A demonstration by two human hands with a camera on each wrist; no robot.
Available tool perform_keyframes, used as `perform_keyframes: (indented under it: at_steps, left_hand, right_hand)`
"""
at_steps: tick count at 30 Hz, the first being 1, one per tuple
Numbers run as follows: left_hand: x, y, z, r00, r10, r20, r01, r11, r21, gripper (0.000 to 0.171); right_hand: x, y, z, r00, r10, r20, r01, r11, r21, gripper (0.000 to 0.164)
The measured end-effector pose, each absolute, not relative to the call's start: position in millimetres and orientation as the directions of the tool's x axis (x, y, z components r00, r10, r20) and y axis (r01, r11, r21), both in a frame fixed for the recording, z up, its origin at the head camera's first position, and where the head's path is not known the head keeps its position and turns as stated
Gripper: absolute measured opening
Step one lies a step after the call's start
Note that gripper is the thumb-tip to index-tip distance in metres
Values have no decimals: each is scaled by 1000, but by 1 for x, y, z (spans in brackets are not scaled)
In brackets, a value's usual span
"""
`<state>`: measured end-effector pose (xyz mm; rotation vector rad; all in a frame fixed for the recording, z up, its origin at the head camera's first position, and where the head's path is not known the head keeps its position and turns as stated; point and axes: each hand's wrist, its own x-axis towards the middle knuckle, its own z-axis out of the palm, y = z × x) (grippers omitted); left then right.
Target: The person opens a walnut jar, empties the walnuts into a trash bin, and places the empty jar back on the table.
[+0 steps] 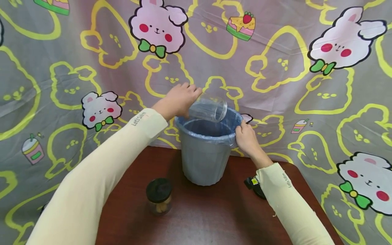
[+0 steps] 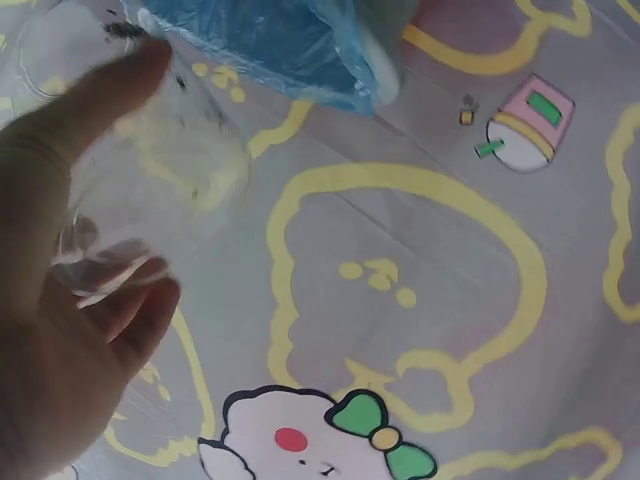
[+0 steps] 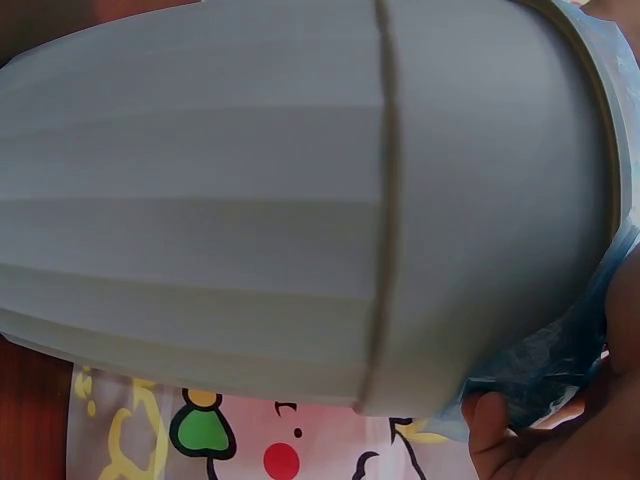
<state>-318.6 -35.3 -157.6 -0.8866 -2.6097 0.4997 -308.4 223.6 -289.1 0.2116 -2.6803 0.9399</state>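
A clear, lidless jar lies tilted on its side over the bin's opening, its mouth facing right. My left hand grips it round its base end. In the left wrist view small dark bits cling inside the jar. Below it stands a grey trash bin, lined with a blue plastic bag folded over the rim. My right hand holds the bin's right rim, fingers curled over the bag's edge; the right wrist view shows those fingers against the bunched plastic.
A small jar with a black lid and light brown pieces inside stands front left on the dark red table. A black object with a yellow-green mark lies partly behind the right sleeve. A printed rabbit curtain hangs close behind the bin.
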Motion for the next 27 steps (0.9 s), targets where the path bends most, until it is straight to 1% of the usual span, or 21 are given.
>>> perform_keyframes:
  at_steps: [3, 5, 7, 9, 11, 13, 17, 19, 21, 24, 27]
  left_hand:
    - [-317, -35, -159, -672, 697, 251, 490, 672, -556, 70]
    - [-317, -35, -160, -610, 740, 284, 445, 616, -649, 57]
    - [-318, -34, -161, -551, 779, 299, 387, 556, -736, 51]
    - [-319, -33, -162, -515, 809, 284, 326, 491, -808, 50]
    - [-320, -32, -162, -503, 829, 245, 273, 421, -865, 50]
    - [-320, -30, -161, -510, 839, 189, 249, 355, -901, 53]
    - [-318, -28, -158, -547, 836, 38, 232, 195, -953, 62]
    - [-317, -29, -156, -546, 838, -13, 233, 137, -963, 63]
    - [-317, -30, -156, -530, 847, -40, 232, 99, -968, 61]
    - [-319, -30, -158, -465, 884, -50, 227, 65, -972, 54]
    - [-319, -26, -161, -422, 904, -67, 204, 23, -979, 53]
  right_hand:
    - [-308, 225, -289, -949, -40, 311, -227, 772, -594, 55]
    - [-308, 226, -289, -949, -39, 313, -228, 771, -595, 56]
    - [-307, 227, -289, -949, -39, 314, -229, 770, -596, 56]
    - [-307, 227, -290, -947, -39, 318, -231, 771, -593, 56]
    - [-307, 227, -290, -945, -38, 325, -235, 772, -591, 56]
    - [-308, 228, -291, -945, -37, 325, -234, 772, -591, 56]
    - [-307, 228, -291, -944, -35, 329, -234, 773, -590, 56]
    - [-307, 228, -291, -942, -33, 333, -235, 773, -589, 56]
    - [-307, 228, -290, -944, -35, 329, -235, 770, -593, 56]
    - [-307, 226, -289, -945, -41, 323, -237, 767, -597, 56]
    - [-307, 224, -288, -947, -43, 317, -234, 768, -596, 56]
